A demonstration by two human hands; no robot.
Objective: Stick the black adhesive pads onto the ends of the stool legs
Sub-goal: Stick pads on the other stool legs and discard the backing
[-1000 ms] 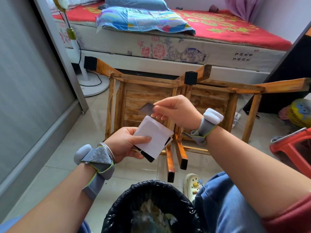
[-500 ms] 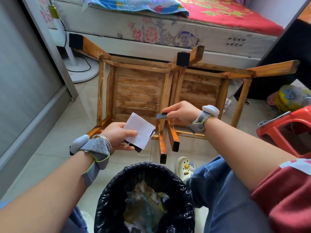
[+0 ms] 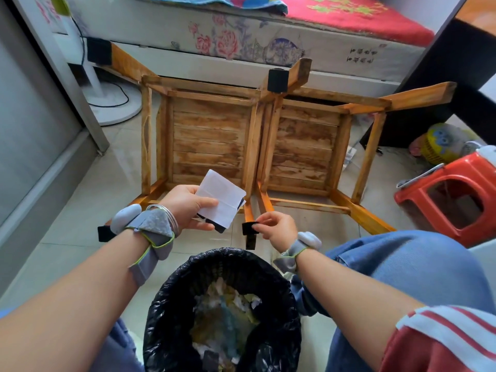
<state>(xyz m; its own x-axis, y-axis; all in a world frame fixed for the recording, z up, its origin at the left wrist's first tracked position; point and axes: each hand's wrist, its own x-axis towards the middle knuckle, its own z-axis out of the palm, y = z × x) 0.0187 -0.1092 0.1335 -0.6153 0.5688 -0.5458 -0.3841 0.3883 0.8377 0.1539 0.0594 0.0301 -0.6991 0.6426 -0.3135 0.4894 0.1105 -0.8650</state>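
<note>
Standing nearest at bottom centre, the black-lined waste bin [image 3: 166, 304] crowds the space under both hands. Just above it, the right hand [image 3: 280, 230] has thumb and fingers [image 3: 264, 218] pinching a black adhesive pad [image 3: 249, 228] at the end of the stool leg [image 3: 248, 212], directly left of them. The leg's axis runs up-frame. The left hand [image 3: 188, 208] grips the pad sheet [image 3: 221, 197]. The far padded leg end [image 3: 277, 80] sits top centre.

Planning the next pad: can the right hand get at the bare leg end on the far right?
Probably yes, once free. The right hand now pinches a pad on a near leg; the bare leg end sticks up in open air, nothing across the way.
</note>
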